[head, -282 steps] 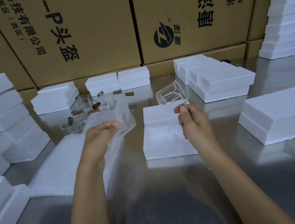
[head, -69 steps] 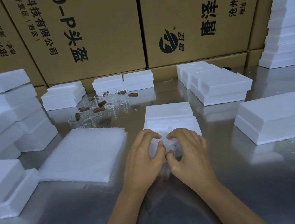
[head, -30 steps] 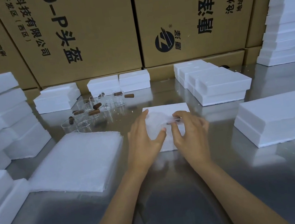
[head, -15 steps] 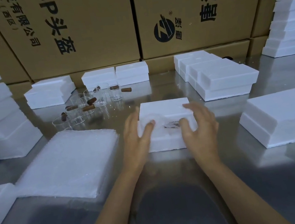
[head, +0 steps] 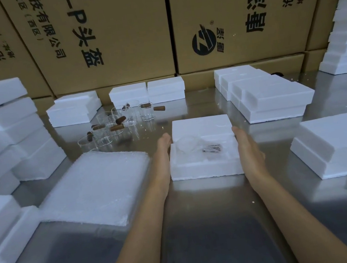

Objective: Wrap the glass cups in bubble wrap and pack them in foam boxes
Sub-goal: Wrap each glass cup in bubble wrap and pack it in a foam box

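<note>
Both hands, left [head: 164, 152] and right [head: 247, 147], flank the open white foam box [head: 204, 168], fingers straight and released, with the bubble-wrapped glass cup [head: 189, 144] between them.

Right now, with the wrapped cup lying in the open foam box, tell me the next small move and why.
Probably lift the foam lid lying just behind and set it over the foam box. The wrapped cup already sits in the recess, and both hands, left hand and right hand, flank the box, open.

Behind your table you see tall brown cardboard cartons [head: 110, 35] with black print turned sideways. On one you read "-P头盔" and "有限公司". The right brown carton [head: 241, 17] carries a round black logo [head: 204, 42], "唐泽", a large "A" and "沧州".
</note>
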